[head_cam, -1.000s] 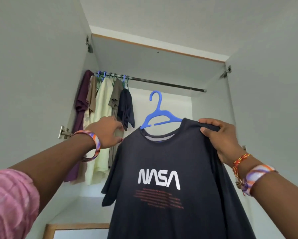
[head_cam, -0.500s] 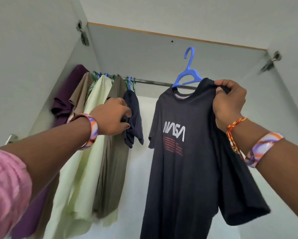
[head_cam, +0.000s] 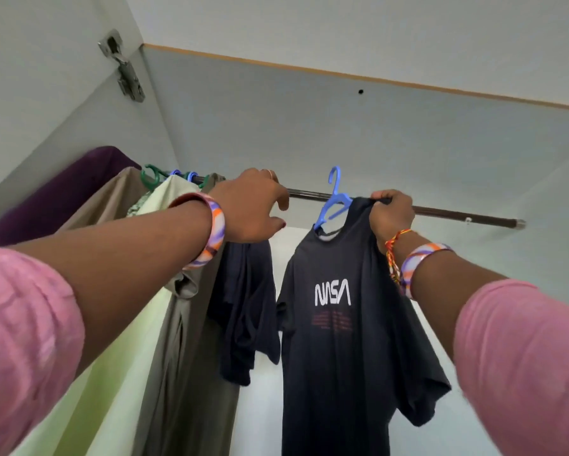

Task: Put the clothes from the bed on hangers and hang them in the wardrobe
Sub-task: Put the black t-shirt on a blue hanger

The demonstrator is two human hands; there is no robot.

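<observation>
A dark NASA T-shirt hangs on a blue hanger. My right hand grips the shirt's shoulder over the hanger's end. The hanger's hook stands right at the wardrobe rod; I cannot tell whether it rests on it. My left hand is up at the rod to the left, fingers loosely curled, in front of the hung navy shirt, holding nothing that shows.
On the rod's left end hang a purple garment, a light green one and an olive one. The rod to the right of my right hand is bare. A door hinge sits at top left.
Both hands rose and moved deeper into the wardrobe. The NASA shirt's hanger hook dropped from above the rod to rod level. My left hand went from the hung clothes up to the rod.
</observation>
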